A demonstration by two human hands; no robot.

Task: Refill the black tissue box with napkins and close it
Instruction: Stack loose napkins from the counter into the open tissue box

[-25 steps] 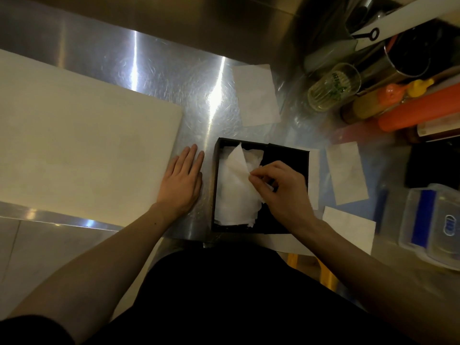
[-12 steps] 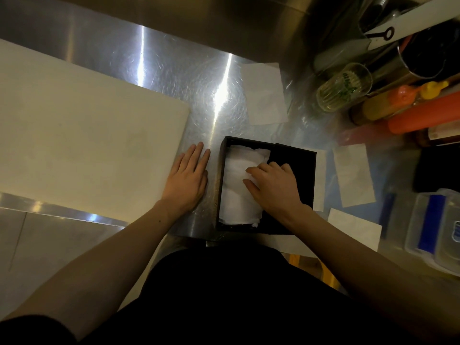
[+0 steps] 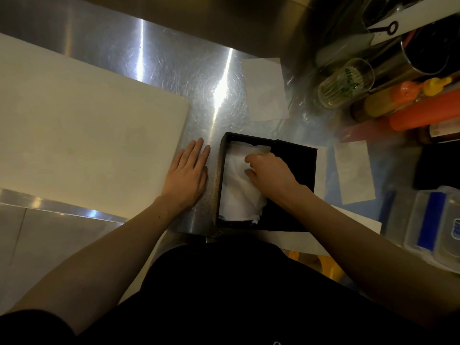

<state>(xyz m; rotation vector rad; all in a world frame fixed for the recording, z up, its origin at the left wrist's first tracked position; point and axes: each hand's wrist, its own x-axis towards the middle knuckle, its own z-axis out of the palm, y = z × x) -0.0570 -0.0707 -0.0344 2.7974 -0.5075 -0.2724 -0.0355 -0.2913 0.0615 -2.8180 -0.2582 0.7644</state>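
Observation:
The black tissue box [image 3: 296, 155] stands open on the steel counter at its front edge. White napkins [image 3: 240, 195] lie in the box's left half. My right hand [image 3: 270, 174] is inside the box, fingers curled down and pressing on the napkins. My left hand [image 3: 188, 176] lies flat on the counter just left of the box, fingers spread, holding nothing. Loose napkins lie around: one behind the box [image 3: 265, 89], one to its right [image 3: 353, 170], another at the front right [image 3: 356, 221].
A large white cutting board [image 3: 82, 140] fills the left of the counter. At the back right stand a glass jar [image 3: 346, 83], orange and yellow squeeze bottles [image 3: 408, 92] and metal containers. A clear plastic container with a blue strip [image 3: 435, 225] sits at the right.
My right hand lowered a lifted napkin into the box and now presses it flat with curled fingers. My left hand stayed flat on the counter.

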